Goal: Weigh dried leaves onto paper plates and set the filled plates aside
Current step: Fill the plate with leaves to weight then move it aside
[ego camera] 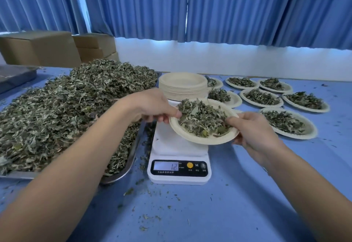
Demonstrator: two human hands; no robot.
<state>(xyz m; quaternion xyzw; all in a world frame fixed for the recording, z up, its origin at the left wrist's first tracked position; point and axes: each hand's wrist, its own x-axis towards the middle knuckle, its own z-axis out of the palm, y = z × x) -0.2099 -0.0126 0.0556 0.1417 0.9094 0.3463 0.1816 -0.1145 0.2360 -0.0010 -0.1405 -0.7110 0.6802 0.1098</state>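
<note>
Scale [179,158]: the held plate [202,140] covers most of its weighing top; the print below the display is too small to read.
Left hand [152,106]: fingertips are out of sight under the plate's rim.
Right hand [253,133]: fingertips are hidden beneath the rim too.
Metal tray [122,173]: floor buried under dried leaves [66,108]; left end cut off by the frame.
Stack of empty plates [183,87]: hides part of a filled plate [217,83] behind it.
Cardboard boxes [42,49]: blurred, cut off at left.
</note>
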